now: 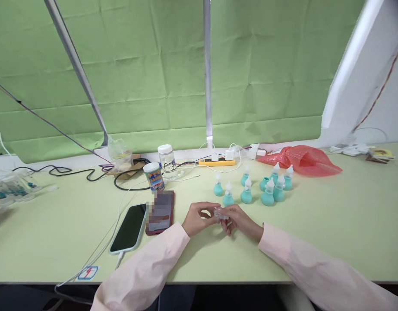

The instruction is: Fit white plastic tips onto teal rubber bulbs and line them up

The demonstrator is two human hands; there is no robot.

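Note:
My left hand (200, 218) and my right hand (241, 219) meet over the table near its front edge. Between their fingertips is a small clear plastic piece (221, 214), pinched from both sides and partly covered by fingers. Just beyond my hands stand several teal squeeze bulbs (246, 196) with clear, pointed tips, mostly upright. One teal bulb (264, 184) in the right cluster shows no tip on it.
Left of my hands lie a phone (129, 229) on a charging cable and a red-cased phone (166, 209). Behind them stand a labelled can (154, 176) and a clear jar (168, 166). A yellow power strip (217, 162) and red plastic bag (302, 160) lie at the back.

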